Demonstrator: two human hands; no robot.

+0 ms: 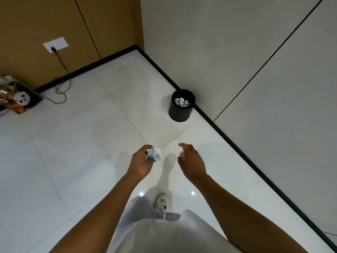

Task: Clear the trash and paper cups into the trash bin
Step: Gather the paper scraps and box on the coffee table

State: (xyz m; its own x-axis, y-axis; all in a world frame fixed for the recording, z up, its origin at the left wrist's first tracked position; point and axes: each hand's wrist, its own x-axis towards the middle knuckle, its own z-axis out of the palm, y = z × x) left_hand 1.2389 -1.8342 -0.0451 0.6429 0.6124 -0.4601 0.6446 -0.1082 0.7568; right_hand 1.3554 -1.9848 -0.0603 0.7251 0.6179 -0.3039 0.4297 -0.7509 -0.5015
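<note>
One patterned bag (pixel 17 99) was seen at nine o'clock. One paper cup (pixel 154 154) was gripped by the curled fingers of the left hand (pixel 141 164). The right hand (pixel 191 160) was held loosely open, empty. One black trash bin (pixel 181 105), holding crumpled paper (pixel 182 102), stood at one o'clock.

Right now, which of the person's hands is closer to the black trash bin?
The right hand. It hangs open, short of the trash bin and almost in line with it. The left hand, gripping a paper cup, is farther off to the left.
</note>
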